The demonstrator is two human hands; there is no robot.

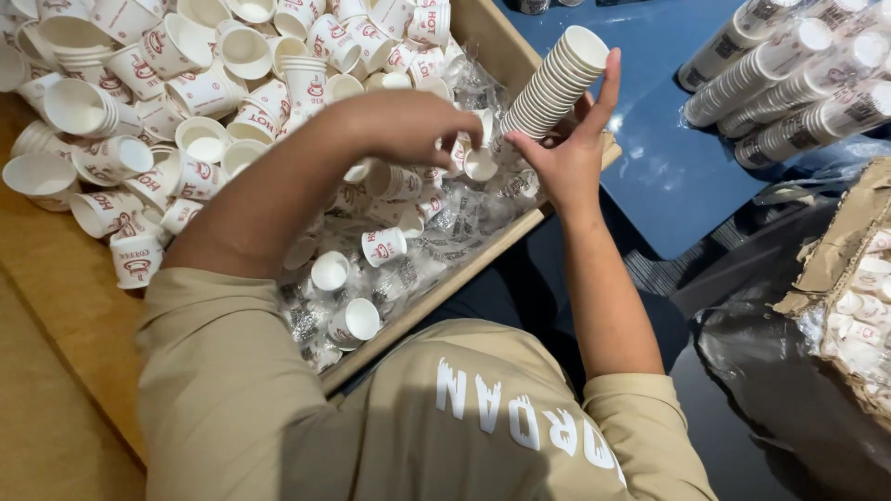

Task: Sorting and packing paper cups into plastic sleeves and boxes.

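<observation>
Right hand (566, 153) props a tall nested stack of paper cups (554, 85), tilted up to the far right; fingers spread along its side, thumb under the base, so clamped loosely on the stack. Left hand (408, 125) reaches across the body, fingers pinched together over a single cup (480, 164) just at the foot of the stack; contact with that cup likely, not certain.

Loose cups (167, 102), white with red print, fill the wooden tray (436, 292) to the left, heaped far and thinner near, over clear plastic wrap (455, 218).

Finished stacks (789, 79) lie side by side on the blue table (668, 158), far right. A torn cardboard box (840, 250) sits at right.

Judgement: several stacks done, one in progress, most cups unstacked.
</observation>
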